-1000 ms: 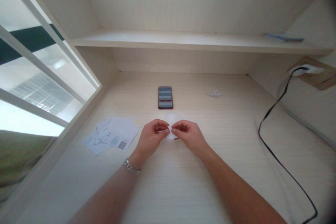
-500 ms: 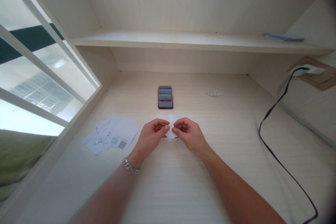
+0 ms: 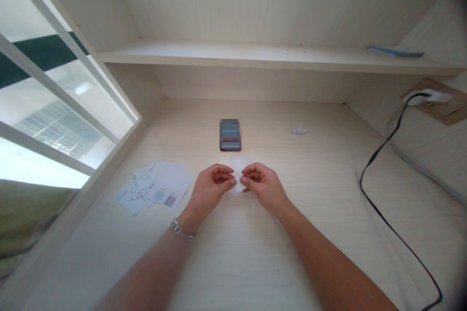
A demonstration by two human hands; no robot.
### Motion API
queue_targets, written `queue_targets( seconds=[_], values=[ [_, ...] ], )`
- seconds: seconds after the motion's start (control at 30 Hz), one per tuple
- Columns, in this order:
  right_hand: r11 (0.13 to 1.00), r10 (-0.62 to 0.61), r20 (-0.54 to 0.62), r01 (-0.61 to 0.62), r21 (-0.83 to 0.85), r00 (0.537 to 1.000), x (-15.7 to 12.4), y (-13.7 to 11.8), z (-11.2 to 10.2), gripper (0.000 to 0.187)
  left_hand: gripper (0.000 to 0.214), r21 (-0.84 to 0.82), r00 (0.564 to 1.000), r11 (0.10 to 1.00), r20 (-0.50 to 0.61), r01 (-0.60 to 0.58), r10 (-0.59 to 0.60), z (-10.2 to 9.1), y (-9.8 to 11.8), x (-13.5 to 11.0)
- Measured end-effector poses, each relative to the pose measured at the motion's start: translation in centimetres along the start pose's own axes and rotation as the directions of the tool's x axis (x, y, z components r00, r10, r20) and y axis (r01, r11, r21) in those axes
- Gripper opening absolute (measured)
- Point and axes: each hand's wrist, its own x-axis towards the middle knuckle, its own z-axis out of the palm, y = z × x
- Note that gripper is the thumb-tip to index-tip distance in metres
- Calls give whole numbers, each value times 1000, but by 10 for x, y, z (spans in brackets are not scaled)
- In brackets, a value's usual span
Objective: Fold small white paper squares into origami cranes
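Observation:
Between my two hands is a small piece of white paper, partly hidden by the fingers. My left hand, with a silver chain bracelet on its wrist, pinches the paper from the left between thumb and fingers. From the right, my right hand pinches it the same way, the thumb tips close together. Beyond the hands a phone lies flat, its screen blurred out. A small folded paper figure, pointed like a crane, rests farther right.
Several printed paper sheets lie overlapping left of my left hand. A black cable runs from a wall socket down the desk's right side. A shelf spans the back, holding a flat bluish item. White rails border the left.
My left thumb has shifted slightly right over the paper, and the fingers have adjusted their pinch. The right hand, phone, sheets and folded figure stay in place.

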Motion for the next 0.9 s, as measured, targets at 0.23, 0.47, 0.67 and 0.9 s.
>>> queue_targets(
  seconds=[0.23, 0.47, 0.67, 0.9],
  values=[
    [1000, -1, 8, 1, -9, 1000, 0, 0, 1, 18, 27, -22, 1000, 1000, 2, 16, -16, 1, 3, -1],
    [995, -37, 14, 38, -90, 999, -2, -3, 2, 16, 24, -53, 994, 994, 64, 90, -87, -1, 5, -2],
    [987, -59, 19, 61, -148, 998, -5, -6, 3, 14, 19, 88, 997, 996, 72, -17, 11, -2, 3, -2],
    [990, -50, 41, 56, -133, 998, -5, -5, 3, 14, 16, 154, 997, 988, 70, 24, -35, -5, 4, 0]
  ],
)
